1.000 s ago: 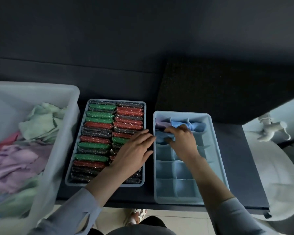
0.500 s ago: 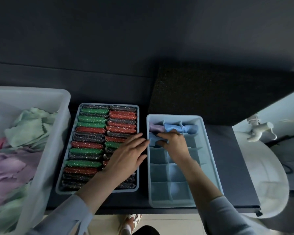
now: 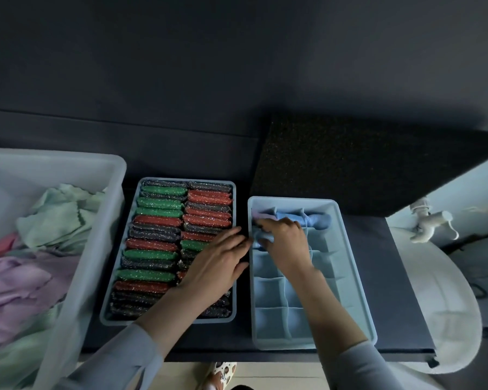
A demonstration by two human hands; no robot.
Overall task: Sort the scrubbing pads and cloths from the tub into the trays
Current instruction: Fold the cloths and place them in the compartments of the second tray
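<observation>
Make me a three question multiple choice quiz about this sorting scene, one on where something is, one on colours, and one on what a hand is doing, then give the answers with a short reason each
1. Where does the divided tray stand?
A. Left of the tub
B. Right of the pad tray
C. Inside the tub

2. Which colours are the scrubbing pads?
A. Green, red and dark grey
B. Yellow and white
C. All blue

3. What is the right hand doing?
A. Hanging idle off the table
B. Lifting the tub
C. Gripping a blue cloth in the divided tray

Answers:
1. B: it sits just right of the pad tray, with the tub far left.
2. A: the glittery rows alternate green, red and dark grey.
3. C: its fingers curl round the blue cloth at a left compartment in the second row, while the left hand lies flat over the pads.
</observation>
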